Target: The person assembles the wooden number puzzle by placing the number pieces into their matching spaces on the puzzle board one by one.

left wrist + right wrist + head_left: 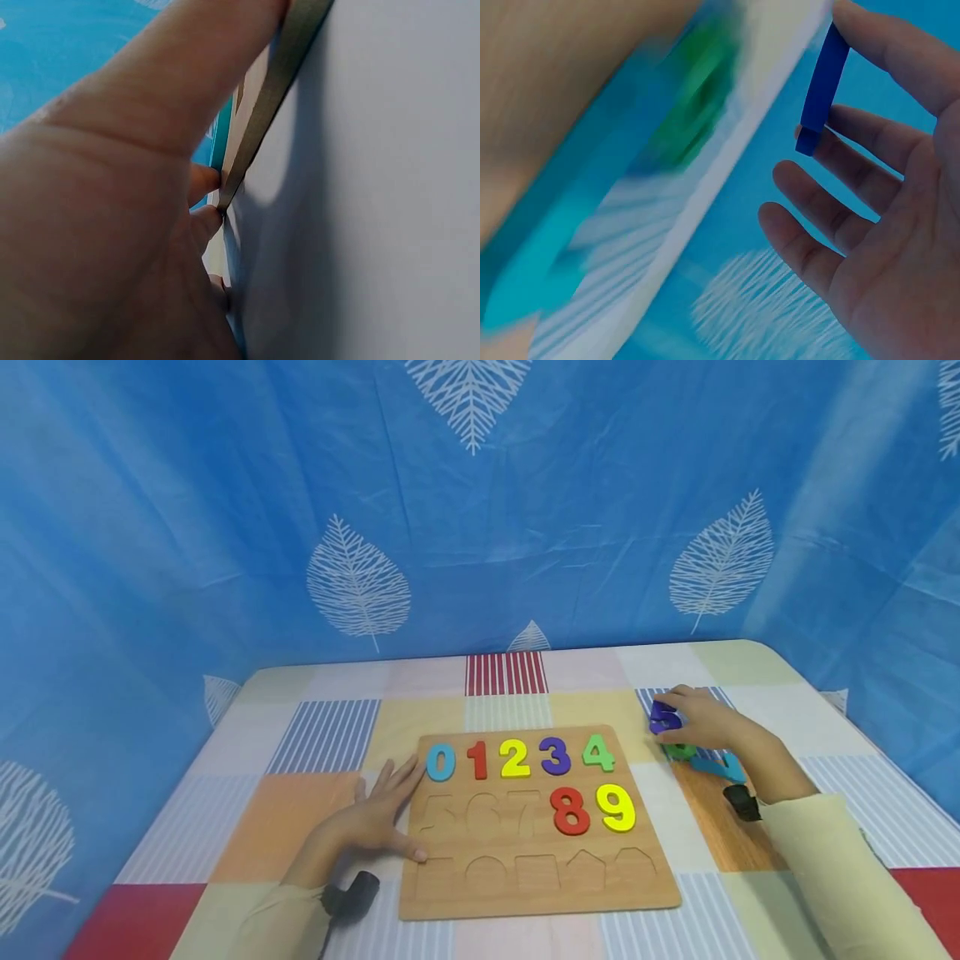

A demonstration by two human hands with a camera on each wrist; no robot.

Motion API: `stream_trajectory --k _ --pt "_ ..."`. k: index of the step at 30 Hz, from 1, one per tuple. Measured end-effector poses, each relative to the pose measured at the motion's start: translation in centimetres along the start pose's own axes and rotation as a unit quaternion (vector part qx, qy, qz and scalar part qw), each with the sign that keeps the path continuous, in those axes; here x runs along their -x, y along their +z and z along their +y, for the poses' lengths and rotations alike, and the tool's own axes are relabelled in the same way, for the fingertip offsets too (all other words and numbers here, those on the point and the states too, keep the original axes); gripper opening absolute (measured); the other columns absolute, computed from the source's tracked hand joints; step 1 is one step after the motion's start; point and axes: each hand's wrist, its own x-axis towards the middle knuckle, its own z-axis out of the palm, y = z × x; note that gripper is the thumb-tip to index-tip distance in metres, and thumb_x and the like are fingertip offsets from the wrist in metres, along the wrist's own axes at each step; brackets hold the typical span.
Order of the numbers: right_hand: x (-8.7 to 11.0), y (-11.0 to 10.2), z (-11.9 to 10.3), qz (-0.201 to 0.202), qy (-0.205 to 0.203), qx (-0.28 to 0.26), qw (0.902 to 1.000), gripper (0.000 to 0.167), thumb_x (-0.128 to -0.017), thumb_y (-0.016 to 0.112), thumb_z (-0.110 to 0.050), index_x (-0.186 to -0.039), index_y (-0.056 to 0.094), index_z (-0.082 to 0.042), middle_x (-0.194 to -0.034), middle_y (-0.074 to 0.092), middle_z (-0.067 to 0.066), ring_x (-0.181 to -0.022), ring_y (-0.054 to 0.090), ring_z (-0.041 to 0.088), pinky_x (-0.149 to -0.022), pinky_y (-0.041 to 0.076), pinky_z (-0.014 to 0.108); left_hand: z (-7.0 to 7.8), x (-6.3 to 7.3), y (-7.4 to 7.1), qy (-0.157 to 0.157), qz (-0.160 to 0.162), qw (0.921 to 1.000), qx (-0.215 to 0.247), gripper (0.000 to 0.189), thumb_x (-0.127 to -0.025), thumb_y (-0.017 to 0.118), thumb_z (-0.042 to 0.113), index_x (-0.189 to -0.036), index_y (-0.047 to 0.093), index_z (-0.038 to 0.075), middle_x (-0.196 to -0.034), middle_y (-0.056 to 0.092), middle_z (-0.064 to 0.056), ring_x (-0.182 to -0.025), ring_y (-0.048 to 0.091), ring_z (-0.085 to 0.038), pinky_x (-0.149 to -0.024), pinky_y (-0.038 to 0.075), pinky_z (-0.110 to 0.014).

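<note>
My right hand [701, 718] pinches a purple number 5 [664, 717] between thumb and fingers, at the right of the table. In the right wrist view the purple 5 [823, 90] shows edge-on between the fingertips. Just below that hand lie a green number piece [680, 751], partly hidden, and a blue number 7 [720, 767]. My left hand [378, 814] rests at the left edge of the wooden number board [540, 889], thumb and fingers spread along it. In the left wrist view the thumb [217, 67] touches the board's edge [274, 90].
Set in the board are a blue 0 [441, 762], red 1 [477, 760], yellow 2 [515, 758], purple 3 [555, 756], green 4 [598, 752], red 8 [570, 812] and yellow 9 [616, 807]. Several bare recesses show. A blue curtain [540, 552] hangs behind the table.
</note>
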Motion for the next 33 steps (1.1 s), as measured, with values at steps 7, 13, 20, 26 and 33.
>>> stream_trajectory --k 7,13,20,26,33 --pt "-0.8 1.8 -7.1 0.018 -0.033 -0.040 0.9985 0.067 -0.079 0.069 -0.028 -0.133 0.043 0.002 -0.129 0.046 0.025 -0.117 0.043 0.043 -0.095 0.039 0.057 0.2 0.0 0.2 -0.012 0.002 0.9999 -0.008 0.123 -0.053 0.080 0.055 -0.148 0.012 0.015 -0.155 0.001 -0.009 -0.139 -0.014 -0.038 -0.101 -0.015 -0.067" --pt "-1.3 3.4 -13.7 0.001 -0.069 -0.039 0.9968 0.066 -0.078 0.071 -0.031 -0.132 0.046 -0.002 -0.125 0.051 0.016 -0.109 0.051 0.029 -0.090 0.048 0.046 0.2 0.1 0.0 -0.010 -0.001 0.9999 -0.007 0.122 -0.054 0.080 0.053 -0.148 0.012 0.014 -0.155 0.001 -0.010 -0.138 -0.014 -0.039 -0.101 -0.015 -0.067" --pt "-1.5 4.9 -20.4 -0.006 -0.103 -0.037 0.9940 0.064 -0.077 0.071 -0.036 -0.130 0.050 -0.007 -0.127 0.052 0.010 -0.111 0.052 0.023 -0.090 0.049 0.040 0.3 -0.1 0.1 -0.017 -0.001 0.9997 -0.018 0.122 -0.054 0.079 0.055 -0.148 0.011 0.017 -0.155 0.000 -0.007 -0.139 -0.015 -0.037 -0.102 -0.015 -0.066" --pt "-1.7 6.7 -24.0 -0.020 -0.127 -0.029 0.9912 0.064 -0.078 0.069 -0.039 -0.131 0.050 -0.009 -0.131 0.051 0.009 -0.117 0.051 0.025 -0.094 0.047 0.040 0.0 -0.2 0.2 -0.004 -0.009 0.9998 -0.015 0.122 -0.055 0.077 0.057 -0.148 0.009 0.016 -0.155 -0.002 -0.008 -0.138 -0.016 -0.039 -0.100 -0.016 -0.068" --pt "-1.8 7.7 -26.4 -0.028 -0.153 -0.007 0.9878 0.067 -0.078 0.068 -0.042 -0.133 0.047 -0.009 -0.135 0.048 0.009 -0.126 0.044 0.026 -0.099 0.043 0.040 -0.1 -0.1 0.0 0.011 -0.013 0.9997 -0.015 0.121 -0.057 0.075 0.059 -0.148 0.008 0.015 -0.155 -0.002 -0.010 -0.137 -0.015 -0.041 -0.098 -0.016 -0.070"
